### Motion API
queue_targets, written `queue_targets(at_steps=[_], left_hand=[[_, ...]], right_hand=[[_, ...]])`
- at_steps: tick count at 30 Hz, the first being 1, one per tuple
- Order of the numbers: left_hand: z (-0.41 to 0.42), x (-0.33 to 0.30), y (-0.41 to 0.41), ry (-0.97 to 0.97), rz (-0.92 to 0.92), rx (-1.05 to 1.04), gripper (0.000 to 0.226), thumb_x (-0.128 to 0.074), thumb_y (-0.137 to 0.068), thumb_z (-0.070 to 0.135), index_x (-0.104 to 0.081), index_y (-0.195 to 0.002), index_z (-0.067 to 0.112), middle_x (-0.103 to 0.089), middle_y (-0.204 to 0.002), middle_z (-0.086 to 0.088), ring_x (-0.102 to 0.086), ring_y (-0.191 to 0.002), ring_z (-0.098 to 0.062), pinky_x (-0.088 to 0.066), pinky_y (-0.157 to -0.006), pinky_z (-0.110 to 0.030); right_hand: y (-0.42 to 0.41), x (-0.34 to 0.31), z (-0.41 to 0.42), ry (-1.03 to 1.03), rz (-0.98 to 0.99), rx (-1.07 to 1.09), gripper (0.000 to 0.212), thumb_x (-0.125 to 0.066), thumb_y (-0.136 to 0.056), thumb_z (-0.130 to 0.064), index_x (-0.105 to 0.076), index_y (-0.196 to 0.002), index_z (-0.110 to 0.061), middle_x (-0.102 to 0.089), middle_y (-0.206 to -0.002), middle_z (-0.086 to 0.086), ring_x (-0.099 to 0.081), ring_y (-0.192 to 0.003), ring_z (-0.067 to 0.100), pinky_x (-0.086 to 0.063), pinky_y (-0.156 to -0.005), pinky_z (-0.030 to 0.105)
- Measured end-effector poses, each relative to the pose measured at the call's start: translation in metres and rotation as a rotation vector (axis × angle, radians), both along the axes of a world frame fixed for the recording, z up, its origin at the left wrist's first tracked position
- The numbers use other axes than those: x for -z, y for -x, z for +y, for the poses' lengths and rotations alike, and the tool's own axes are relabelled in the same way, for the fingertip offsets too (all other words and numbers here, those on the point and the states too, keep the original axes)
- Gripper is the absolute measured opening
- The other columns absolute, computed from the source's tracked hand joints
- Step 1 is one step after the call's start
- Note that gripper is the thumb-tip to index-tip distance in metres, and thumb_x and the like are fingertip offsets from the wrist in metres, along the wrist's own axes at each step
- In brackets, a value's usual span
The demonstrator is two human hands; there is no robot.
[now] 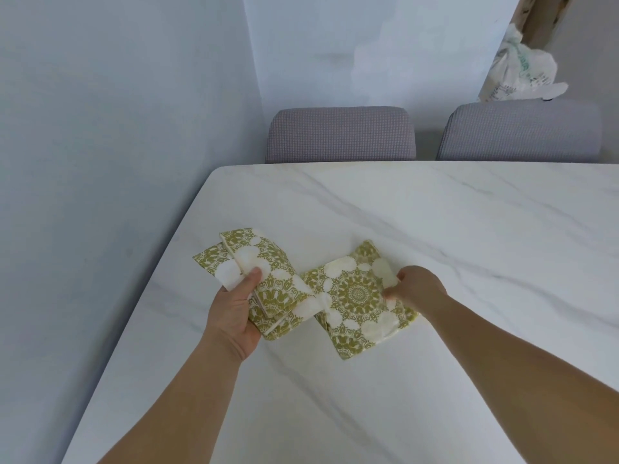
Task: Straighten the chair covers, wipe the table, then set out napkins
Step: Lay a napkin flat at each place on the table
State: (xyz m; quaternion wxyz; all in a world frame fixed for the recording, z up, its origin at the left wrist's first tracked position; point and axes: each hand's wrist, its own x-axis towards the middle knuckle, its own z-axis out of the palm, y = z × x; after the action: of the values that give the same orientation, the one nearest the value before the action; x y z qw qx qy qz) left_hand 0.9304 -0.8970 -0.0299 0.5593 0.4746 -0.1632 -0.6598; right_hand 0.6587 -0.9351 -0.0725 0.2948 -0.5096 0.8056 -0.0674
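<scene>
My left hand [234, 313] grips a small stack of folded napkins [264, 272], white with an olive-green ornament print, thumb on top, just above the white marble table [435, 229]. To their right one folded napkin [355, 296] of the same print lies on the table. My right hand [415, 286] pinches its right edge between thumb and fingers. Two chairs with grey textured covers stand at the table's far side, one [340, 135] in the middle and one [522, 132] at the right.
A pale wall runs along the table's left edge and behind the chairs. A white plastic bag [522, 68] hangs or sits at the back right beside a wooden frame.
</scene>
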Motion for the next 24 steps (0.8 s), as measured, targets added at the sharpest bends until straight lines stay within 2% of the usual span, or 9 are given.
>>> queue_targets(at_steps=[3,7,10,15,18,21,24], left_hand=[[-0.010,-0.003,0.003,0.008,-0.003,0.023,0.026,-0.061,-0.087,0.009,-0.064,-0.112,0.017,-0.072,-0.103,-0.010,-0.071,-0.088,-0.026,-0.059,-0.061,-0.046],[-0.030,-0.009,0.009,0.040,-0.006,0.050,0.023,-0.061,-0.087,0.009,-0.065,-0.108,0.017,-0.073,-0.099,-0.009,-0.071,-0.085,-0.025,-0.058,-0.058,-0.046],[-0.050,-0.011,0.015,0.062,-0.033,0.074,0.023,-0.062,-0.087,0.010,-0.064,-0.108,0.017,-0.073,-0.099,-0.009,-0.072,-0.084,-0.025,-0.059,-0.060,-0.046],[-0.082,-0.005,0.018,0.100,-0.020,0.090,0.023,-0.062,-0.086,0.008,-0.063,-0.107,0.016,-0.075,-0.092,-0.008,-0.072,-0.079,-0.024,-0.058,-0.056,-0.041],[-0.098,0.004,0.015,0.117,-0.008,0.090,0.022,-0.062,-0.086,0.008,-0.064,-0.106,0.015,-0.074,-0.094,-0.009,-0.072,-0.081,-0.024,-0.059,-0.058,-0.041],[-0.109,0.014,0.011,0.122,-0.005,0.100,0.022,-0.062,-0.084,0.008,-0.064,-0.105,0.016,-0.074,-0.093,-0.009,-0.072,-0.082,-0.025,-0.059,-0.058,-0.041],[-0.117,0.027,0.008,0.105,0.004,0.094,0.024,-0.063,-0.083,0.009,-0.064,-0.106,0.015,-0.074,-0.095,-0.009,-0.072,-0.083,-0.025,-0.059,-0.060,-0.041]], right_hand=[[-0.001,-0.004,-0.012,0.234,-0.199,0.096,0.017,-0.063,-0.083,-0.023,-0.048,-0.082,-0.015,-0.052,-0.070,-0.001,-0.052,-0.064,0.017,-0.041,-0.051,0.028],[-0.006,-0.015,-0.036,0.531,-0.243,0.146,0.008,-0.052,-0.090,-0.017,-0.045,-0.092,-0.013,-0.051,-0.073,-0.003,-0.051,-0.063,0.014,-0.049,-0.057,0.036],[-0.011,-0.024,-0.062,0.657,-0.312,0.191,0.007,-0.052,-0.091,-0.016,-0.045,-0.092,-0.013,-0.049,-0.073,-0.005,-0.049,-0.062,0.012,-0.048,-0.056,0.034],[-0.021,-0.038,-0.117,0.766,-0.482,0.275,0.010,-0.055,-0.091,-0.016,-0.045,-0.092,-0.013,-0.050,-0.076,-0.006,-0.050,-0.065,0.012,-0.051,-0.055,0.033],[-0.028,-0.040,-0.151,0.801,-0.594,0.349,0.011,-0.057,-0.089,-0.018,-0.047,-0.091,-0.015,-0.052,-0.077,-0.007,-0.051,-0.066,0.009,-0.044,-0.050,0.024],[-0.031,-0.031,-0.178,0.794,-0.649,0.445,0.014,-0.060,-0.088,-0.017,-0.048,-0.096,-0.014,-0.053,-0.082,-0.006,-0.053,-0.073,0.012,-0.048,-0.063,0.028],[-0.030,-0.011,-0.195,0.624,-0.665,0.483,0.027,-0.063,-0.086,-0.016,-0.049,-0.108,-0.009,-0.055,-0.096,0.002,-0.056,-0.082,0.020,-0.054,-0.071,0.036]])
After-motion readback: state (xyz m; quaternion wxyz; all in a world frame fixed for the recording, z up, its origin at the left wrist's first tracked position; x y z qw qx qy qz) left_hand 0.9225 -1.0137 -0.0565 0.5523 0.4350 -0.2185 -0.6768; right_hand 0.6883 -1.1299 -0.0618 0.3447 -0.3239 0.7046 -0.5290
